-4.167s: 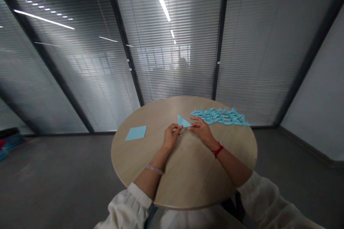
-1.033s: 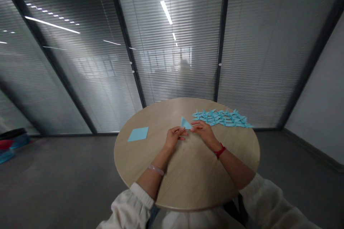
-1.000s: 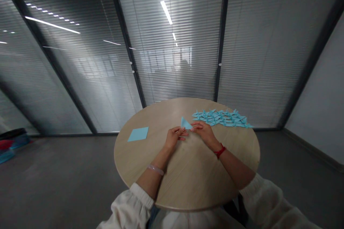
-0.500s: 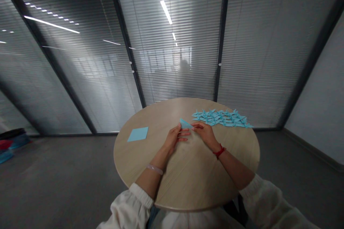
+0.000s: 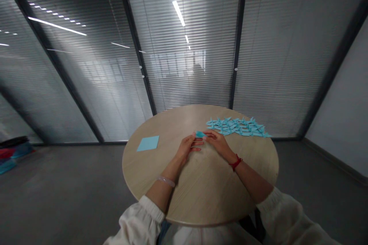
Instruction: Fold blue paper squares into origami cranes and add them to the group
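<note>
A small folded piece of blue paper (image 5: 199, 134) is held between both hands above the middle of the round table. My left hand (image 5: 187, 146) pinches its left end with thumb and forefinger, the other fingers spread below it. On the right end, my right hand (image 5: 217, 141) grips the paper with its fingertips. Flat on the table to the left lies a blue sheet (image 5: 148, 143). Several folded blue paper figures with pointed tips (image 5: 237, 126) lie close together in rows at the back right.
The round wooden table (image 5: 201, 195) has its near edge close to my body. Behind it stand glass panels with blinds (image 5: 192, 84) and dark frames. Blue and red items (image 5: 14, 152) sit on the floor at the far left.
The held paper has gone from a larger triangle to a smaller, more compact shape. Both hands keep nearly the same place and grip.
</note>
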`<control>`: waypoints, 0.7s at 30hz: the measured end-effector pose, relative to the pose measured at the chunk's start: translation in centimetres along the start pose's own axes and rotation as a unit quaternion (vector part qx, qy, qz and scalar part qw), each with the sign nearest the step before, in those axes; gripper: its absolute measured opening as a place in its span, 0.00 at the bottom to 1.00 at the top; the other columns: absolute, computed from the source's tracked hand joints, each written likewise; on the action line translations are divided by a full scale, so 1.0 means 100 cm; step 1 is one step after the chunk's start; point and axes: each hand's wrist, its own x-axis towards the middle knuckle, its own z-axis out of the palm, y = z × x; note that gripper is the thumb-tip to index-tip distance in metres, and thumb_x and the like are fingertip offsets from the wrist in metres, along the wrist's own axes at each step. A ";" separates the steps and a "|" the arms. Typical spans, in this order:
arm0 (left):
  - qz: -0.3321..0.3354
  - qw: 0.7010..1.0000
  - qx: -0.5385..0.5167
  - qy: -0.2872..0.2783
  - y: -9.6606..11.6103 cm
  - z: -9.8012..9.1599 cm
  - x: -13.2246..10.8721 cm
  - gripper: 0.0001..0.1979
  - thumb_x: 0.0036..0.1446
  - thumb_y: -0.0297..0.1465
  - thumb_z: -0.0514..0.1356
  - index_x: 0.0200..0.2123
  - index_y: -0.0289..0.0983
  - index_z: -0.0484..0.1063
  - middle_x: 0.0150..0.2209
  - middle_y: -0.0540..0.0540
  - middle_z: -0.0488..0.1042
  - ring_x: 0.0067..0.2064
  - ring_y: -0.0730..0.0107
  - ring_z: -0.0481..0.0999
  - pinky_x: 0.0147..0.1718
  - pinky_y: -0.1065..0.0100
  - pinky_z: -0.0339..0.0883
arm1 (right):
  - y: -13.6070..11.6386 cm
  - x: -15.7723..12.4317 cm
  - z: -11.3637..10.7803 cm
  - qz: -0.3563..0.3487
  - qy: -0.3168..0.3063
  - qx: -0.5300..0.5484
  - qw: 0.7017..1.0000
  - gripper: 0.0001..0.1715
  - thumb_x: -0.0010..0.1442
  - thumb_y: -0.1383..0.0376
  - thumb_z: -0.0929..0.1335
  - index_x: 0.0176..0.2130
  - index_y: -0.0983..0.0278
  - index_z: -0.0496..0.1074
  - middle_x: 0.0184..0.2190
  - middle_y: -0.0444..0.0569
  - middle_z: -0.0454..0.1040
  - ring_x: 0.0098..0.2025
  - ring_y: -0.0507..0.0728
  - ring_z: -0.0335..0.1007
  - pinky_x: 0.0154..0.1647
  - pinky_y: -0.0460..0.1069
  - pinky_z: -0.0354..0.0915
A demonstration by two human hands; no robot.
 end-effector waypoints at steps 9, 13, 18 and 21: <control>0.002 0.998 0.064 0.019 0.000 0.000 0.000 0.23 0.48 0.48 0.63 0.35 0.32 0.76 0.38 0.37 0.76 0.40 0.60 0.76 0.27 0.69 0.72 | 0.003 0.001 0.000 0.025 -0.031 -0.026 0.999 0.19 0.51 0.51 0.70 0.35 0.64 0.75 0.32 0.49 0.76 0.35 0.57 0.72 0.38 0.51 0.66; -0.005 0.997 0.073 0.011 0.000 0.000 0.000 0.24 0.46 0.48 0.64 0.35 0.32 0.76 0.36 0.37 0.76 0.40 0.60 0.75 0.26 0.69 0.72 | 0.002 0.001 -0.001 0.029 -0.039 -0.034 0.998 0.19 0.52 0.51 0.68 0.33 0.64 0.75 0.31 0.48 0.76 0.33 0.56 0.71 0.36 0.51 0.66; 0.006 0.998 0.069 -0.015 -0.002 -0.001 0.001 0.25 0.43 0.46 0.67 0.37 0.31 0.77 0.37 0.37 0.77 0.40 0.60 0.75 0.28 0.68 0.71 | -0.002 0.000 -0.002 0.046 -0.021 -0.007 0.999 0.19 0.51 0.51 0.69 0.31 0.64 0.75 0.30 0.47 0.75 0.33 0.56 0.70 0.36 0.50 0.66; 0.012 0.997 0.067 -0.025 -0.004 -0.003 0.002 0.25 0.43 0.44 0.68 0.40 0.31 0.76 0.38 0.37 0.78 0.40 0.61 0.75 0.28 0.69 0.71 | -0.005 -0.001 -0.001 0.066 -0.022 0.022 0.997 0.19 0.51 0.50 0.69 0.32 0.63 0.75 0.30 0.47 0.75 0.35 0.56 0.70 0.37 0.51 0.67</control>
